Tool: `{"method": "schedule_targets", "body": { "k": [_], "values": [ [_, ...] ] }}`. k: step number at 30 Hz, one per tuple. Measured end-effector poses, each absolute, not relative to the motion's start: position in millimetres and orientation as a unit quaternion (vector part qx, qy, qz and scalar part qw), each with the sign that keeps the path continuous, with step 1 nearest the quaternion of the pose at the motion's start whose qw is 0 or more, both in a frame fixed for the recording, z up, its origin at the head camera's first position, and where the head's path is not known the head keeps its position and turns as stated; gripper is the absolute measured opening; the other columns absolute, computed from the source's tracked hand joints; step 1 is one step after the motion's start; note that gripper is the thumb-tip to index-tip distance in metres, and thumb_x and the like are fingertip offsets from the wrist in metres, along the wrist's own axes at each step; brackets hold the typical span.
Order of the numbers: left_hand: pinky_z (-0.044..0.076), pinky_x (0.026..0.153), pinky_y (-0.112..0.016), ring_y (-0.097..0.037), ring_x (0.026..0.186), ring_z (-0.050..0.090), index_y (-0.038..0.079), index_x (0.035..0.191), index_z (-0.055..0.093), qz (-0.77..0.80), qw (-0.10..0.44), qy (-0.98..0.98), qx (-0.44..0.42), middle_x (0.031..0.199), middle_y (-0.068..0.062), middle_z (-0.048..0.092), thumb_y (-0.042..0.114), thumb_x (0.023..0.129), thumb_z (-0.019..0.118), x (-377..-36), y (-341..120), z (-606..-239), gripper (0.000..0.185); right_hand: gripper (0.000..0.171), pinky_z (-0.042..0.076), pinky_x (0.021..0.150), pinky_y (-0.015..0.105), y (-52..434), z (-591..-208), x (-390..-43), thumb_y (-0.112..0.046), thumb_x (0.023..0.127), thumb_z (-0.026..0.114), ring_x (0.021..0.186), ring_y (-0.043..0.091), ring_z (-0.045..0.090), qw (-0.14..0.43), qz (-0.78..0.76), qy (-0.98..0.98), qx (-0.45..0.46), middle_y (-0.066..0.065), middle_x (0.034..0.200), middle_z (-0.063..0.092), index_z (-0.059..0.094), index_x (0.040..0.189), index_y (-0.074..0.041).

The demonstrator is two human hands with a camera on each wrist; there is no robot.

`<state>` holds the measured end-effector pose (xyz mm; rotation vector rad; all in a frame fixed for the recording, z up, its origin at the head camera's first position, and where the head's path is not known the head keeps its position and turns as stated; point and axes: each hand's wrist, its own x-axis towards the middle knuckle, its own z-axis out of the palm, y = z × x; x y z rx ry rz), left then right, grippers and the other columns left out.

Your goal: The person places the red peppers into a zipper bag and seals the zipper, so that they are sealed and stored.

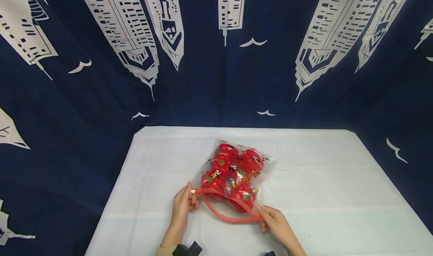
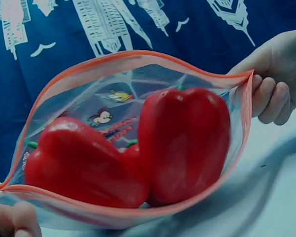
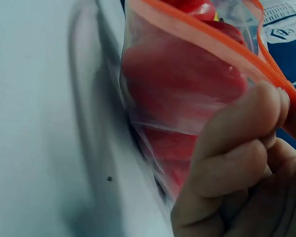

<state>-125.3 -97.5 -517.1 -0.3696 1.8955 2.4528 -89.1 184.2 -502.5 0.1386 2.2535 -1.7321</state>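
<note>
A clear zip bag (image 1: 267, 165) with cartoon prints and an orange zip edge holds several red bell peppers (image 1: 221, 162). Its mouth gapes toward the person, and two large peppers (image 2: 185, 143) show just inside it in the left wrist view. My left hand (image 1: 182, 203) pinches the left end of the zip edge, by a small white slider (image 1: 193, 191). At the opposite end, my right hand (image 1: 274, 224) grips the orange corner between thumb and curled fingers (image 3: 237, 163).
The bag is over a white-covered table (image 1: 321, 196). Behind it hangs a navy cloth (image 1: 223, 83) printed with white buildings and birds. Dark wrist-camera parts (image 1: 187, 249) show at the lower edge of the head view.
</note>
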Motion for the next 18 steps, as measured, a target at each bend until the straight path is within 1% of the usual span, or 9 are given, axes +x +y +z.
{"method": "schedule_targets", "body": {
  "k": [3, 7, 11, 14, 18],
  "values": [
    [0.040, 0.048, -0.022, -0.011, 0.047, 0.045, 0.009, 0.066, 0.033, 0.794, -0.009, 0.597, -0.117, 0.054, 0.000, 0.038, 0.034, 0.098, 0.049, -129, -100, -513, 0.044, 0.042, 0.040, 0.047, 0.023, 187, -500, -92, -0.028, 0.095, 0.053, 0.047, 0.012, 0.045, 0.111, -0.617, 0.776, 0.074, 0.003, 0.054, 0.047, 0.047, 0.066, 0.000],
    [0.039, 0.050, -0.023, -0.012, 0.048, 0.045, 0.008, 0.065, 0.033, 0.803, -0.020, 0.585, -0.113, 0.055, -0.001, 0.038, 0.033, 0.097, 0.050, -134, -101, -508, 0.044, 0.041, 0.040, 0.048, 0.026, 191, -498, -97, -0.029, 0.094, 0.055, 0.048, 0.014, 0.045, 0.078, -0.621, 0.774, 0.098, 0.003, 0.054, 0.046, 0.046, 0.064, -0.003],
    [0.041, 0.052, -0.022, -0.012, 0.051, 0.050, 0.008, 0.065, 0.035, 0.806, -0.027, 0.582, -0.101, 0.057, -0.001, 0.043, 0.031, 0.098, 0.049, -139, -101, -503, 0.043, 0.040, 0.041, 0.048, 0.027, 196, -496, -101, -0.027, 0.095, 0.054, 0.049, 0.014, 0.045, 0.054, -0.624, 0.773, 0.103, 0.004, 0.054, 0.046, 0.046, 0.063, -0.004],
    [0.043, 0.052, -0.022, -0.012, 0.052, 0.053, 0.008, 0.065, 0.036, 0.811, -0.037, 0.576, -0.093, 0.058, -0.001, 0.045, 0.029, 0.098, 0.049, -141, -100, -500, 0.041, 0.039, 0.042, 0.049, 0.027, 199, -495, -103, -0.023, 0.096, 0.053, 0.049, 0.013, 0.045, 0.041, -0.624, 0.775, 0.092, 0.004, 0.054, 0.047, 0.047, 0.063, -0.002],
    [0.042, 0.051, -0.023, -0.012, 0.050, 0.051, 0.008, 0.064, 0.034, 0.824, -0.047, 0.558, -0.080, 0.056, 0.000, 0.044, 0.027, 0.098, 0.050, -143, -100, -499, 0.042, 0.040, 0.045, 0.050, 0.028, 203, -493, -106, -0.022, 0.096, 0.053, 0.050, 0.014, 0.047, 0.030, -0.615, 0.784, 0.082, 0.005, 0.055, 0.049, 0.047, 0.063, 0.000]
  ]
}}
